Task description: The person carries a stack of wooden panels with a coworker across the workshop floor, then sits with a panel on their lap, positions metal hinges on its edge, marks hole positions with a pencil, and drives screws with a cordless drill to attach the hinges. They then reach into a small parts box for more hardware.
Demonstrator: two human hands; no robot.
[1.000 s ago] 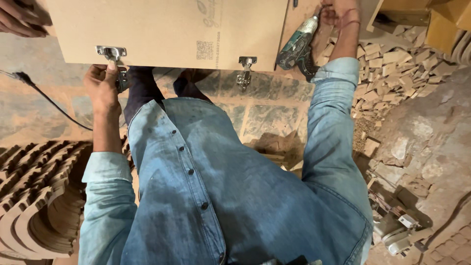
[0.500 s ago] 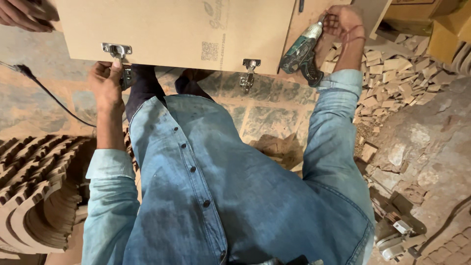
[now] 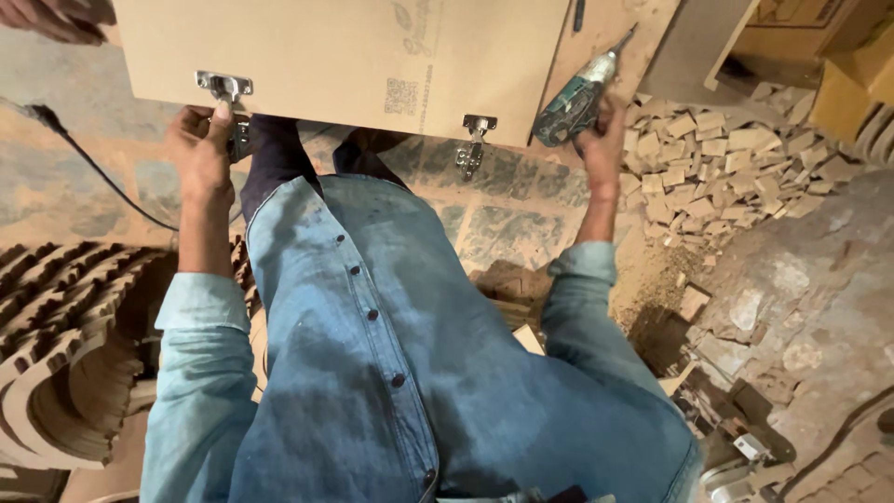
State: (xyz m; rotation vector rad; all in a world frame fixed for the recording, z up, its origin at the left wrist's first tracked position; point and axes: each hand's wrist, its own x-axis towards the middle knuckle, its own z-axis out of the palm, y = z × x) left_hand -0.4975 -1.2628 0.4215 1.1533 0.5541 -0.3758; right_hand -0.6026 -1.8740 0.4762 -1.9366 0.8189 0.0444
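Observation:
A tan fibreboard panel (image 3: 345,56) lies flat in front of me, with two metal cabinet hinges on its near edge. My left hand (image 3: 200,154) touches the left hinge (image 3: 223,88) with its fingertips. The right hinge (image 3: 475,140) hangs free off the edge. My right hand (image 3: 603,140) grips a green cordless drill (image 3: 577,98), its bit pointing up and to the right over a second board. Another person's hand (image 3: 51,17) rests at the top left corner of the panel.
A pile of small wooden offcuts (image 3: 736,172) covers the floor on the right. Stacked curved wooden pieces (image 3: 65,354) lie at the lower left. A black cable (image 3: 93,172) crosses the stone floor on the left. Metal fittings (image 3: 745,447) lie at the lower right.
My right hand has lowered the drill a little and tilted it, bit up and to the right. My left hand has stayed at the left hinge.

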